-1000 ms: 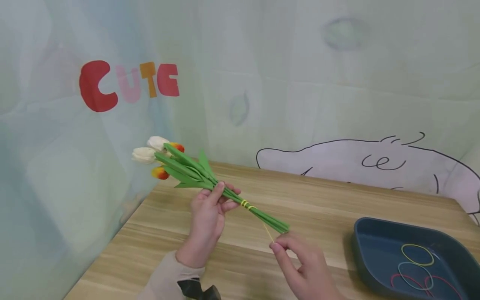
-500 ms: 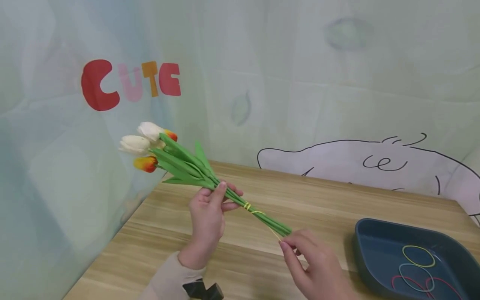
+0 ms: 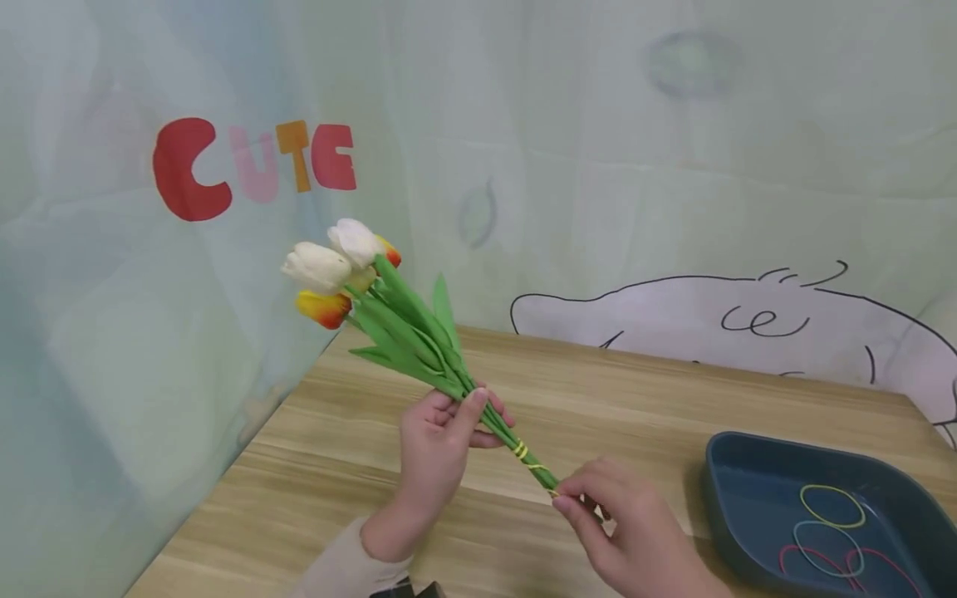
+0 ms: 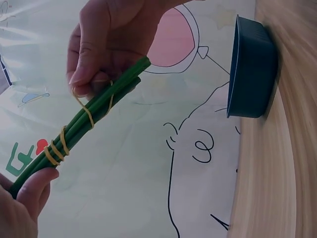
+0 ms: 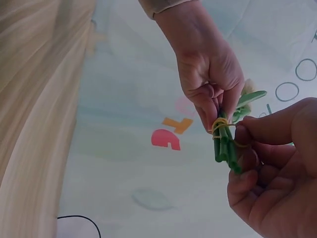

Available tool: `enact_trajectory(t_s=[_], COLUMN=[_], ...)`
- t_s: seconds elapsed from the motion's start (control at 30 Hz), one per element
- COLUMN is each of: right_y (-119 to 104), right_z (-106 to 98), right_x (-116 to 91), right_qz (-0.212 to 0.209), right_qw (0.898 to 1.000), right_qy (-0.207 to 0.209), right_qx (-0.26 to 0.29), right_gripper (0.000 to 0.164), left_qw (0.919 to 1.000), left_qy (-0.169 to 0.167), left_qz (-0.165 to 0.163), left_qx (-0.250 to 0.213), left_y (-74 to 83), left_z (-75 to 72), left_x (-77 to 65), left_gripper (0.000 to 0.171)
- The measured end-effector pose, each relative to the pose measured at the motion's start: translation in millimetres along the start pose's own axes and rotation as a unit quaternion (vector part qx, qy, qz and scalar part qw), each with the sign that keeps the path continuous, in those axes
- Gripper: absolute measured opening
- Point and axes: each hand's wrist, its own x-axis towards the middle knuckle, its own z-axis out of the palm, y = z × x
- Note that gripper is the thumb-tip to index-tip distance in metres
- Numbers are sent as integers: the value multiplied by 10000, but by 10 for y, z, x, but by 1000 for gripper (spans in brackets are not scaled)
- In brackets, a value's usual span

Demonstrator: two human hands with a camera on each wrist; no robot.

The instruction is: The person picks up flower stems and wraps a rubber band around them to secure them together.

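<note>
A bunch of tulips [image 3: 407,332] with white and orange-yellow heads slants above the table, its stems pointing down to the right. The left hand [image 3: 437,453] grips the stems below the leaves, thumb on top. Around the stems, a yellow rubber band [image 4: 57,147] is wound in several turns, with a looser loop nearer the cut ends. The right hand [image 3: 631,523] pinches that loop between thumb and forefinger beside the stem ends. In the right wrist view the green stem ends [image 5: 225,148] show close to the right hand's fingers.
A dark blue tray [image 3: 718,490] stands on the wooden table [image 3: 314,473] at the right. In it lie a yellow rubber band [image 3: 832,507], a light blue one [image 3: 828,548] and red ones [image 3: 885,561]. A printed cloth [image 3: 598,166] hangs behind.
The bunch has tilted more upright, and its heads have risen and swung right. The left hand has shifted right and slightly down. The band's pulled strand now lies closer to the stem ends.
</note>
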Motion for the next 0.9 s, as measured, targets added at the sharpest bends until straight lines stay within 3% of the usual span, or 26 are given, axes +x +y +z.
enact_trajectory(t_s=[0.13, 0.3, 0.37, 0.4, 0.47, 0.6, 0.63, 0.7, 0.9], right_y=[29, 91, 113, 122, 131, 131, 129, 122, 168], right_z=[-25, -21, -17, -16, -14, -14, -13, -19, -11], right_x=[12, -4, -10, -12, -18, -12, -6, 8, 22], right_qz=[15, -352, -427, -460, -502, -631, -720, -799, -1047], right_qw=[9993, 9979, 9971, 9968, 9960, 9952, 9947, 9945, 9922], right_qy=[-49, 98, 117, 117, 90, -21, -41, -99, -160], right_qx=[359, 541, 613, 648, 732, 752, 739, 668, 655], right_gripper=[22, 23, 24, 24, 23, 11, 8, 2, 8], left_qw=[9991, 9949, 9925, 9919, 9879, 9807, 9784, 9769, 9745], left_qy=[-265, -494, -602, -731, -816, -855, -754, -688, -621], left_qz=[-328, -853, -988, -863, -1019, -1390, -1659, -1812, -2044], left_qx=[-82, -198, -385, -585, -841, -1073, -978, -905, -679], left_y=[13, -4, -25, -148, -174, -174, -55, -32, -20], left_z=[26, 34, 28, -3, -11, -27, 0, 9, 24], left_x=[-19, -28, -29, -26, -24, -21, -20, -12, 22], left_gripper=[17, 21, 23, 22, 19, 11, 9, 8, 10])
